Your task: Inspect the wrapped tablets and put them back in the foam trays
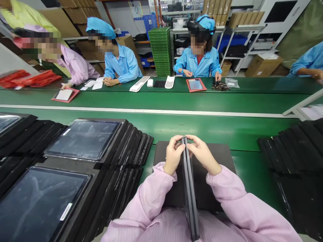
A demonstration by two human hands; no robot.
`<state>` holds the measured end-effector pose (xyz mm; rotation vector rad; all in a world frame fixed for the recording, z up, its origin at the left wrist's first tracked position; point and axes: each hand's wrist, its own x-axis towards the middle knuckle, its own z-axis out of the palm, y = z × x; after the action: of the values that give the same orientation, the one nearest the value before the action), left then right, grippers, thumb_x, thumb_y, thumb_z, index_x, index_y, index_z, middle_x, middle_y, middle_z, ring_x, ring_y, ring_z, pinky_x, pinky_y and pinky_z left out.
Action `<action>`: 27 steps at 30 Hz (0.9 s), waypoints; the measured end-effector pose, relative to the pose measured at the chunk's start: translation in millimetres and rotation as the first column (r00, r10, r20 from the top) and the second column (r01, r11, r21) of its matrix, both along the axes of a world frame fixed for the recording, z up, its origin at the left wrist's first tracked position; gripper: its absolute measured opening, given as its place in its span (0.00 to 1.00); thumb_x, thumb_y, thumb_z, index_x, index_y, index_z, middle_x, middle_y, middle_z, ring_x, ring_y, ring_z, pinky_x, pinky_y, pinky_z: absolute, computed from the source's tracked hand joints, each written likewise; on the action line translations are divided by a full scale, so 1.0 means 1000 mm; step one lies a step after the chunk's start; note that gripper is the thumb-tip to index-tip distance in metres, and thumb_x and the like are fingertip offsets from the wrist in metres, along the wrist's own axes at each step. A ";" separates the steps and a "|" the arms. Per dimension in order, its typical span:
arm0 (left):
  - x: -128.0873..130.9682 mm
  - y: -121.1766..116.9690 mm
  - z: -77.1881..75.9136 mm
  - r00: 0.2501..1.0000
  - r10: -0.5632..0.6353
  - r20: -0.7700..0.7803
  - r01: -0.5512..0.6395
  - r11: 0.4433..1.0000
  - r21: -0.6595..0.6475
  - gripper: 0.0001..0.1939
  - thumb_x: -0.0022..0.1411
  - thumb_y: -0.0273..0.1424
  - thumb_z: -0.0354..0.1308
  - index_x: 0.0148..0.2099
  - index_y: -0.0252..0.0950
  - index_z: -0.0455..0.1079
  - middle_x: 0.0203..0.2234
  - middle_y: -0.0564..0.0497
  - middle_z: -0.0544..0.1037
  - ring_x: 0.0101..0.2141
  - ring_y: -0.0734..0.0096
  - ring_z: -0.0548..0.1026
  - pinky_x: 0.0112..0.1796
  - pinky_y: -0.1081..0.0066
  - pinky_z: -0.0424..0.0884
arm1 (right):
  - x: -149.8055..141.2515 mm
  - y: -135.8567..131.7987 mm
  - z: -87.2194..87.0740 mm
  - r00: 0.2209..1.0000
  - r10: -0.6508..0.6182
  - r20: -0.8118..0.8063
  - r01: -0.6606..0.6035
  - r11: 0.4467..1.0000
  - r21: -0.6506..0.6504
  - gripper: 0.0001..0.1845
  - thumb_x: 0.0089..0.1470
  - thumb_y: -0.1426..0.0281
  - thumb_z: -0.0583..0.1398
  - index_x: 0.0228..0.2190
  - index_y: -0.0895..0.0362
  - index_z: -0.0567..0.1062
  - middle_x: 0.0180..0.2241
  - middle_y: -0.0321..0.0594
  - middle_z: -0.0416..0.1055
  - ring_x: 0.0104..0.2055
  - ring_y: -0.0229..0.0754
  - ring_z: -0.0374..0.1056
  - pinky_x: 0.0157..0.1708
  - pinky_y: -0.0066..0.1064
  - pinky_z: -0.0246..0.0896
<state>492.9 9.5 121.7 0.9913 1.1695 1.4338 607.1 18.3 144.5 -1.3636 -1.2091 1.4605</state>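
Two thin dark grey tablets stand on edge, face to face, in front of my chest. My left hand [173,154] has its fingers closed on the far end of the left tablet [186,188]. On the other side, my right hand [204,155] pinches the far end of the right tablet [192,188]. Their flat faces are turned away from view, and only the narrow edges show clearly. Beneath them a black flat pad [209,188] lies on the green work surface.
Stacked black trays with film-covered tablets [83,139] rise on my left, and more black trays [295,161] stand at right. A white strip [151,111] crosses the green bench [247,131]. Co-workers sit opposite, near a red-bordered sheet [195,84] and a white scanner-like box [149,83].
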 end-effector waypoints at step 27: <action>-0.008 -0.001 0.001 0.992 -0.120 0.029 0.121 0.992 -0.034 0.12 0.46 0.29 0.57 0.37 0.37 0.67 0.31 0.52 0.74 0.33 0.68 0.74 0.37 0.67 0.70 | 0.003 0.001 0.003 0.996 0.081 -0.041 -0.083 0.996 -0.040 0.13 0.43 0.69 0.58 0.35 0.54 0.66 0.15 0.25 0.62 0.17 0.33 0.61 0.18 0.25 0.60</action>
<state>484.6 8.6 123.1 0.9981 1.0931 1.3223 609.9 19.6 147.5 -1.3205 -1.2282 1.5705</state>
